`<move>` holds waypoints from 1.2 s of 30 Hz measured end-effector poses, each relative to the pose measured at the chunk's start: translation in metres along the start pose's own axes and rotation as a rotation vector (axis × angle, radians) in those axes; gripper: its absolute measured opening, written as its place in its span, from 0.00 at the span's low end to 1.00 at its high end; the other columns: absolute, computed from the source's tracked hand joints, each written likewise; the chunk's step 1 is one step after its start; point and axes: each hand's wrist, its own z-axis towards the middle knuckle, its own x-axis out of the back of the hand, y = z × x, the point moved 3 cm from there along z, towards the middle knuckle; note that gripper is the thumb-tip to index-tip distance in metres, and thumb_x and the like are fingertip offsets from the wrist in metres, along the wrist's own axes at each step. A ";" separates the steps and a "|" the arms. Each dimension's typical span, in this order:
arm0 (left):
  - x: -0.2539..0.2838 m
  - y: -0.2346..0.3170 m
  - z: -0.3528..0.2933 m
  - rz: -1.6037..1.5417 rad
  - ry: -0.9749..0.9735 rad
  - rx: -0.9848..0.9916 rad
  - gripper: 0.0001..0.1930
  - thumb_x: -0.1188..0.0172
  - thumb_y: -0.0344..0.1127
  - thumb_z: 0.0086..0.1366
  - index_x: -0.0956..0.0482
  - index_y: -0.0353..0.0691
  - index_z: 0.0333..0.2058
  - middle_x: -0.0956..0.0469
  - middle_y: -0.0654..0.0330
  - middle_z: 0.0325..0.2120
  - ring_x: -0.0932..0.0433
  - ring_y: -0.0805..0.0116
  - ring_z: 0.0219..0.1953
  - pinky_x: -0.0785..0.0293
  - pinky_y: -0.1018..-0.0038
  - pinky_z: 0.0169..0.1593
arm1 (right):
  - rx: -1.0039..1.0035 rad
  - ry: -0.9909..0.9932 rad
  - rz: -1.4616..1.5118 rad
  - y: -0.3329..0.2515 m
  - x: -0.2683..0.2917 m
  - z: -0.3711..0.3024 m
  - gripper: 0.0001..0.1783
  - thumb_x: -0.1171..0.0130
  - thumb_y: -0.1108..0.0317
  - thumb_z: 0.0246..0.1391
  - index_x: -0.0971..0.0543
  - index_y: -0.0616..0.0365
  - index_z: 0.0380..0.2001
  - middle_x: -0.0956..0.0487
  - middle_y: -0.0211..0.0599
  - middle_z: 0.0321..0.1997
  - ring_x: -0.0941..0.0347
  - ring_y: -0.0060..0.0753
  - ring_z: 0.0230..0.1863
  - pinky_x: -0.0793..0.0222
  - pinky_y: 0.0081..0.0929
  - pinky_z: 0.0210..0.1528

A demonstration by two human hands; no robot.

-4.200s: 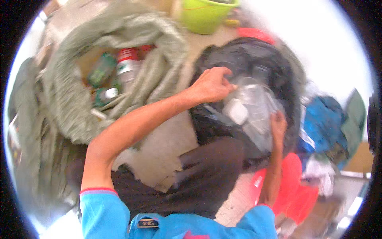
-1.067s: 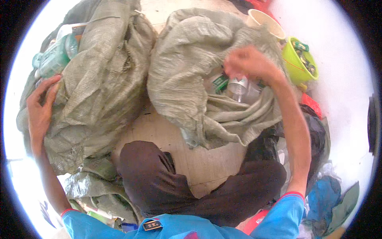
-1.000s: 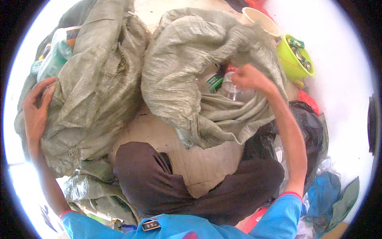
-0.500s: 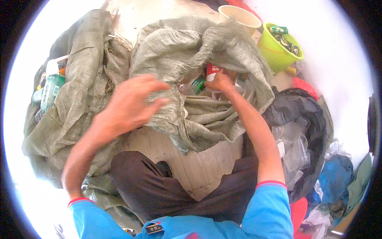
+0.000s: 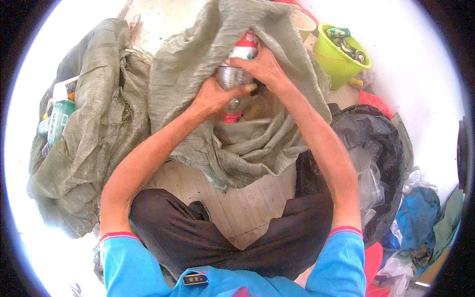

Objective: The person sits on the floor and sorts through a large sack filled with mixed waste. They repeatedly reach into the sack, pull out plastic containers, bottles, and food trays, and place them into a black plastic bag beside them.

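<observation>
Over the open mouth of a grey-green woven sack (image 5: pixel 180 64), both my hands are closed round a clear plastic bottle (image 5: pixel 246 49) with a red and white label. It is tilted, its red-capped neck pointing down toward me. My right hand (image 5: pixel 264 64) grips the labelled upper part from the right. Lower down, my left hand (image 5: pixel 215 96) wraps the bottle from the left, thumb across it. The bottle's middle is blurred and partly covered by fingers. Most of what lies inside the sack is hidden behind my hands.
At left slumps another woven sack (image 5: pixel 111 89) beside a green bottle (image 5: pixel 60 119). A lime-green bucket (image 5: pixel 336 62) with cans and a cream tub (image 5: pixel 303 22) stand at the back right. Nearer right lies a black bag (image 5: pixel 391 198) holding clear plastic containers (image 5: pixel 366 178).
My right hand has lifted the bottle from inside the sack, up and toward the left. My left hand, open before, has come across and closed on it. The sack's far side stands higher.
</observation>
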 end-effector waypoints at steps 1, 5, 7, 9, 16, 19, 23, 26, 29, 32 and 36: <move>0.005 0.002 0.003 -0.005 0.007 0.098 0.42 0.25 0.53 0.49 0.30 0.29 0.55 0.22 0.53 0.45 0.22 0.62 0.47 0.25 0.66 0.53 | -0.100 -0.050 -0.031 -0.004 0.000 0.001 0.41 0.27 0.49 0.43 0.28 0.67 0.54 0.22 0.45 0.47 0.25 0.35 0.47 0.28 0.34 0.53; 0.044 0.014 0.009 -0.310 -0.158 0.421 0.32 0.32 0.52 0.57 0.28 0.34 0.52 0.20 0.56 0.37 0.20 0.69 0.32 0.20 0.71 0.35 | -0.197 -0.228 0.293 -0.003 0.020 0.005 0.41 0.43 0.39 0.58 0.29 0.69 0.56 0.21 0.49 0.49 0.23 0.37 0.49 0.23 0.34 0.49; 0.078 0.027 0.006 -0.506 -0.307 0.540 0.32 0.36 0.51 0.61 0.32 0.34 0.56 0.20 0.55 0.38 0.20 0.68 0.30 0.20 0.70 0.33 | -0.364 -0.264 0.237 0.021 0.036 0.004 0.38 0.44 0.41 0.60 0.28 0.69 0.56 0.20 0.47 0.49 0.22 0.37 0.48 0.22 0.34 0.48; 0.111 0.042 -0.013 -0.579 -0.451 0.633 0.32 0.38 0.51 0.62 0.32 0.34 0.57 0.21 0.54 0.38 0.20 0.67 0.30 0.18 0.70 0.32 | -0.487 -0.340 0.127 0.051 0.037 0.002 0.35 0.45 0.42 0.61 0.26 0.66 0.55 0.20 0.46 0.48 0.21 0.35 0.45 0.22 0.34 0.47; 0.179 0.083 -0.074 0.121 -0.537 0.743 0.37 0.30 0.51 0.53 0.30 0.34 0.56 0.22 0.57 0.41 0.20 0.69 0.34 0.21 0.71 0.34 | -0.117 -0.720 -0.597 0.110 -0.068 -0.041 0.23 0.38 0.52 0.55 0.18 0.63 0.41 0.16 0.47 0.37 0.19 0.40 0.34 0.23 0.41 0.41; 0.209 0.110 -0.099 0.458 -0.554 0.624 0.45 0.27 0.52 0.45 0.31 0.32 0.59 0.22 0.56 0.44 0.21 0.68 0.39 0.24 0.71 0.44 | -0.077 -0.690 -0.693 0.101 -0.095 -0.057 0.23 0.36 0.55 0.51 0.18 0.63 0.43 0.17 0.53 0.41 0.19 0.50 0.38 0.24 0.45 0.45; 0.261 0.152 -0.132 0.475 -0.363 0.427 0.52 0.25 0.53 0.38 0.34 0.31 0.61 0.24 0.55 0.47 0.24 0.67 0.47 0.28 0.70 0.51 | -0.091 -0.609 -0.749 0.096 -0.112 -0.056 0.24 0.37 0.52 0.51 0.18 0.58 0.45 0.18 0.49 0.44 0.21 0.54 0.46 0.27 0.47 0.50; 0.323 0.183 -0.152 0.589 -0.100 0.402 0.54 0.25 0.53 0.38 0.36 0.31 0.62 0.25 0.54 0.51 0.24 0.65 0.49 0.27 0.70 0.51 | 0.056 -0.400 -0.700 0.106 -0.125 -0.047 0.28 0.39 0.48 0.53 0.21 0.53 0.51 0.20 0.44 0.52 0.25 0.51 0.55 0.31 0.47 0.56; 0.401 0.184 -0.172 0.922 0.214 0.558 0.49 0.27 0.49 0.49 0.39 0.34 0.66 0.23 0.50 0.51 0.23 0.60 0.51 0.25 0.68 0.51 | 0.208 -0.387 -0.713 0.129 -0.147 -0.041 0.44 0.51 0.35 0.57 0.43 0.45 0.71 0.48 0.41 0.77 0.55 0.50 0.76 0.59 0.49 0.75; 0.467 0.176 -0.201 1.329 0.490 0.420 0.45 0.29 0.49 0.55 0.39 0.36 0.67 0.24 0.45 0.53 0.25 0.55 0.55 0.29 0.64 0.58 | 0.288 -0.277 -0.614 0.152 -0.163 -0.041 0.37 0.50 0.45 0.61 0.39 0.46 0.70 0.43 0.41 0.75 0.51 0.50 0.75 0.60 0.50 0.76; 0.525 0.132 -0.213 1.569 0.610 0.472 0.52 0.30 0.63 0.49 0.36 0.34 0.65 0.27 0.41 0.57 0.27 0.47 0.59 0.30 0.58 0.60 | 0.339 -0.242 -0.733 0.199 -0.177 -0.045 0.37 0.46 0.47 0.58 0.36 0.48 0.68 0.40 0.43 0.73 0.49 0.51 0.74 0.57 0.50 0.74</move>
